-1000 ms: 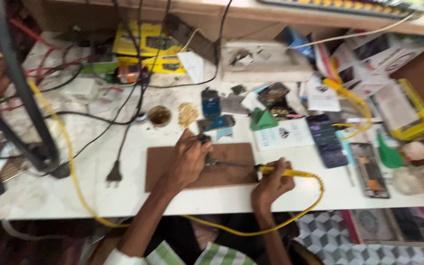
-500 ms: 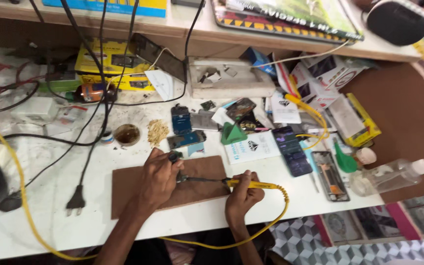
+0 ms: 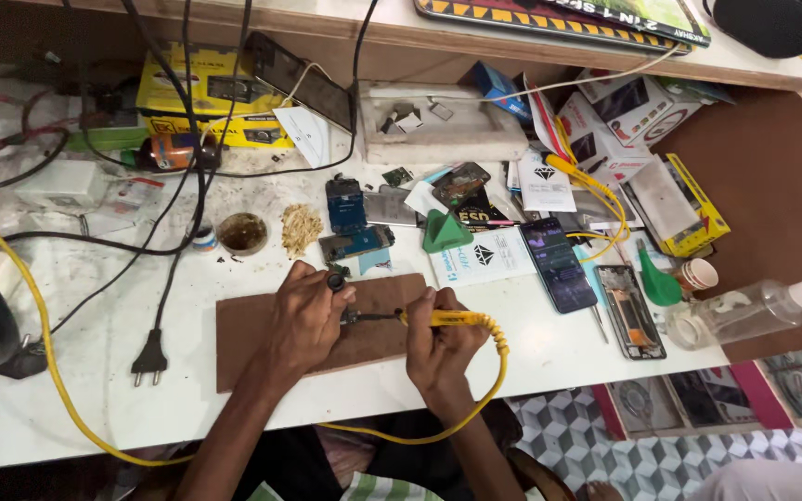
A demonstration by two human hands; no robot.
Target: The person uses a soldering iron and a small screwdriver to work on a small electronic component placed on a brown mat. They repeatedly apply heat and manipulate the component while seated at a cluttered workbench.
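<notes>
My right hand [image 3: 440,341] grips a yellow-handled soldering iron [image 3: 445,319], its metal tip pointing left toward my left hand. My left hand [image 3: 306,314] rests on a brown wooden board [image 3: 243,332] and pinches a small dark part [image 3: 335,280] between thumb and fingers. The iron's tip meets something under my left fingers, which hide it. The iron's yellow cable [image 3: 58,390] loops off the table edge and runs back up the left side.
Behind the board lie a blue circuit board [image 3: 345,204], a green triangular pick [image 3: 442,230], a round tin [image 3: 242,233], a dark phone [image 3: 558,263] and a phone frame [image 3: 629,311]. A black plug [image 3: 149,359] lies left. A clear spray bottle [image 3: 752,312] sits right among boxes.
The camera view has shifted and closed in on the table. Both hands stay on the board with the iron's tip at my left fingers.
</notes>
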